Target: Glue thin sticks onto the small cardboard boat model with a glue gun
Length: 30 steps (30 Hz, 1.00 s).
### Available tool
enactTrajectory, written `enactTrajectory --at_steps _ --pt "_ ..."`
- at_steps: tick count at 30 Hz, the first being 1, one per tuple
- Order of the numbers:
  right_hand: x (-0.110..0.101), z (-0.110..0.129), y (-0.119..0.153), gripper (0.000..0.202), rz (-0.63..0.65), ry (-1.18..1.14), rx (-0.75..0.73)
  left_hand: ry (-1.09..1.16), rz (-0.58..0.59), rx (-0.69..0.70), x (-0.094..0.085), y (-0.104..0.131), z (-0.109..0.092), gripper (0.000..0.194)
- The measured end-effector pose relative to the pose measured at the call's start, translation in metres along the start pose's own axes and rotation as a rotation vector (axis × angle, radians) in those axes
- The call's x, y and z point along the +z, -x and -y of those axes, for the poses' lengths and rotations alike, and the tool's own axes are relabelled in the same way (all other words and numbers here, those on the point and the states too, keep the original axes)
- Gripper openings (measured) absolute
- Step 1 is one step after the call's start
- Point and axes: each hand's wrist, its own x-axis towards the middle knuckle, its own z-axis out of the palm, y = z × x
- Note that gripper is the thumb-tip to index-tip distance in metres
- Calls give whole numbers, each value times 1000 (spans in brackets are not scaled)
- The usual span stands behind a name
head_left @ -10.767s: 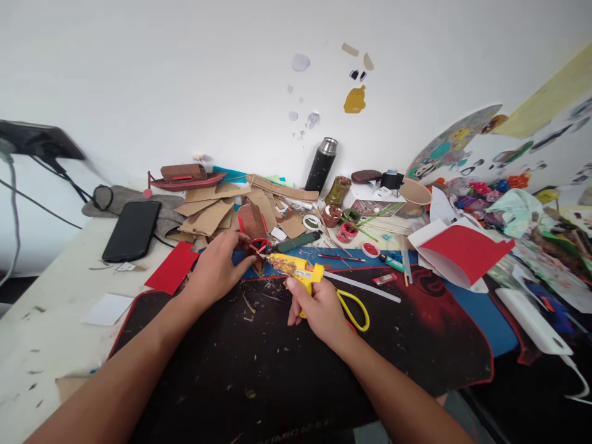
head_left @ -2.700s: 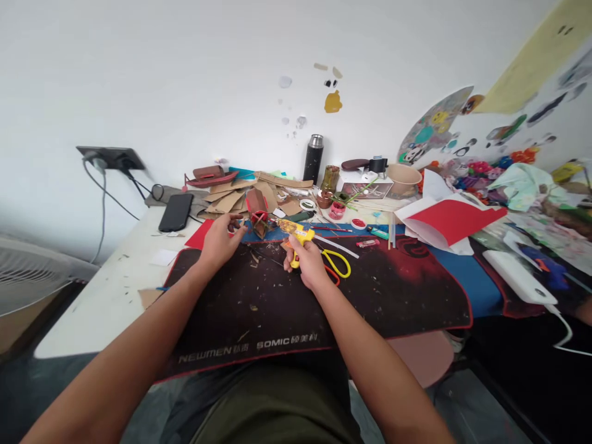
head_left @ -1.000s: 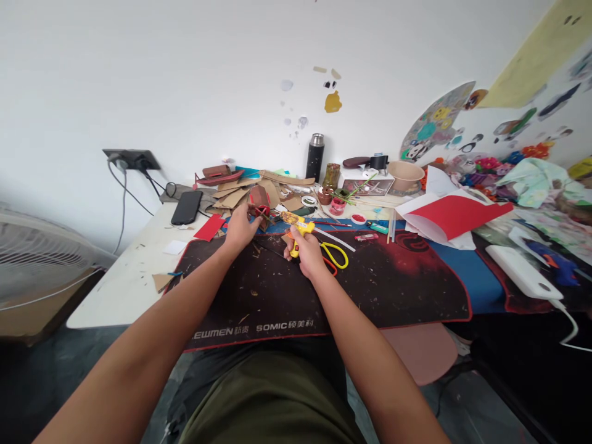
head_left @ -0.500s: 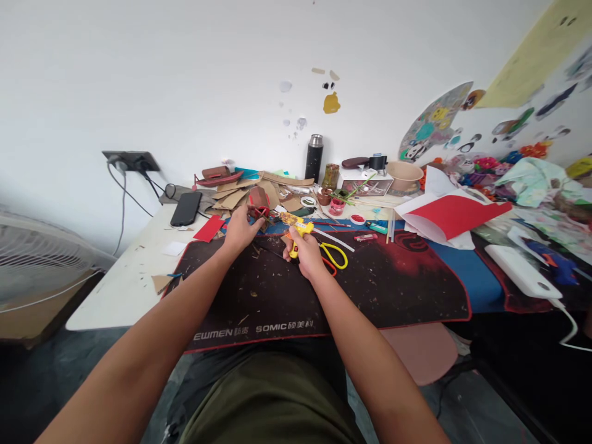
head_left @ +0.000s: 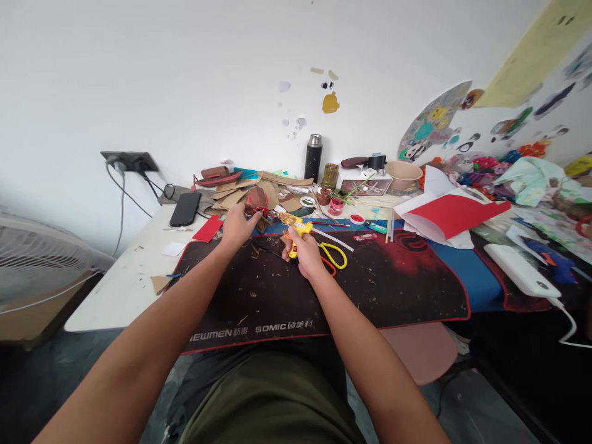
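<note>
My right hand (head_left: 301,250) is closed round the handle of a yellow glue gun (head_left: 300,228), whose stained nozzle end points left. A clear glue stick (head_left: 332,239) sticks out behind it. To the left, my left hand (head_left: 238,227) has its fingers and thumb round a small red and brown piece (head_left: 261,214), partly hidden by the fingers. Behind that piece rises a brown and red model part (head_left: 257,197). Scissors with yellow and red handles (head_left: 340,256) lie on the black mat (head_left: 277,296) beside my right hand.
A phone (head_left: 185,209), a red card (head_left: 208,229) and cardboard scraps (head_left: 231,198) lie at the left. Behind stand a black flask (head_left: 314,159), a jar (head_left: 330,176) and paint pots (head_left: 336,206). Red paper (head_left: 462,216) and a white power bank (head_left: 522,270) are at the right.
My left hand has shifted very slightly left with its fingers still at the red and brown piece. The glue gun stays in my right hand, nearly unmoved.
</note>
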Motion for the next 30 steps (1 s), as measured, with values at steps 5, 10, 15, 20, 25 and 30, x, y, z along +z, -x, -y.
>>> enactTrajectory --at_steps 5,10,15,20,25,30 --pt "0 -1 -1 57 -6 24 6 -9 -1 -9 0 0 -7 24" --pt "-1 -3 -2 59 -12 6 1 -14 -7 -9 1 1 -12 26" --pt "0 -1 -1 59 -2 -1 6 -13 -12 -19 0 2 -13 26" --pt "0 -2 -1 58 -8 0 5 9 -14 -26 0 3 -13 28" --pt "1 -3 -1 55 1 82 -5 57 -5 -31 -2 3 -12 31" --pt "3 -6 9 52 82 417 -52 117 -42 -71 -25 -2 -5 42"
